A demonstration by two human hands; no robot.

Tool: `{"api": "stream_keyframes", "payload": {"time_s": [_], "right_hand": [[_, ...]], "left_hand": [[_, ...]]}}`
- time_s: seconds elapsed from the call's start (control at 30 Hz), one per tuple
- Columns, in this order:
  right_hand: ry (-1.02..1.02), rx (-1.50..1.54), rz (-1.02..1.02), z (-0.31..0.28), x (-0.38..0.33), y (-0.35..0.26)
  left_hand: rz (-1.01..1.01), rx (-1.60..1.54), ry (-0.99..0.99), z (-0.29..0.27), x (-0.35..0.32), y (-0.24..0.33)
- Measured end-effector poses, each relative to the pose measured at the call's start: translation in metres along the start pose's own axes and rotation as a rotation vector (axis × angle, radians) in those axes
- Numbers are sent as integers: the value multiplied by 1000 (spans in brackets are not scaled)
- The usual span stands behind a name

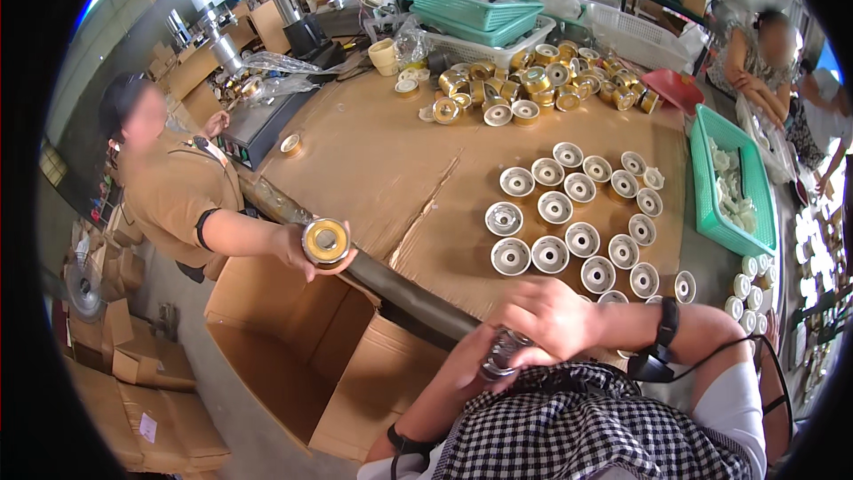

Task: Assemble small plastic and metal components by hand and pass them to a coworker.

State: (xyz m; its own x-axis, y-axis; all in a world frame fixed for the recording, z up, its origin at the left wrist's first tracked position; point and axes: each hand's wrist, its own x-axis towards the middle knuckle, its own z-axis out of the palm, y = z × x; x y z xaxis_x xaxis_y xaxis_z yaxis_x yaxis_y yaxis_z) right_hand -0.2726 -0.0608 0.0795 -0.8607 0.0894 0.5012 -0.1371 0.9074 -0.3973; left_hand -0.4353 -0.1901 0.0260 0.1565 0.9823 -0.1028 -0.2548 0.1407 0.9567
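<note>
Close to my checkered apron, my left hand point(466, 361) is closed around a shiny round metal part point(504, 352). My right hand point(549, 318) comes over it from the right, its fingers bent and gripping the top of the same part; both hands are slightly blurred, and much of the part is hidden. Just beyond my right hand stand several round parts with pale cupped faces point(550, 254), spread loosely over the cardboard-covered table point(373, 160). At the left, a co-worker's hand point(293, 247) holds out a gold-and-silver round part point(325, 241) above an open carton.
The open cardboard box point(267, 320) stands below the table's near edge. A pile of gold round parts point(533, 80) lies at the back, near stacked green baskets point(475, 13). A green basket point(751, 213) and a red scoop point(673, 89) are at the right. Other people sit beyond.
</note>
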Motion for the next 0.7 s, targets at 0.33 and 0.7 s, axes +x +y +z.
{"api": "stream_keyframes", "payload": {"time_s": [0.33, 0.7], "right_hand": [[144, 113, 230, 93, 168, 73], [649, 388, 265, 24, 125, 65]], "left_hand": [[77, -526, 221, -41, -59, -23], [-28, -586, 380, -51, -47, -33]]}}
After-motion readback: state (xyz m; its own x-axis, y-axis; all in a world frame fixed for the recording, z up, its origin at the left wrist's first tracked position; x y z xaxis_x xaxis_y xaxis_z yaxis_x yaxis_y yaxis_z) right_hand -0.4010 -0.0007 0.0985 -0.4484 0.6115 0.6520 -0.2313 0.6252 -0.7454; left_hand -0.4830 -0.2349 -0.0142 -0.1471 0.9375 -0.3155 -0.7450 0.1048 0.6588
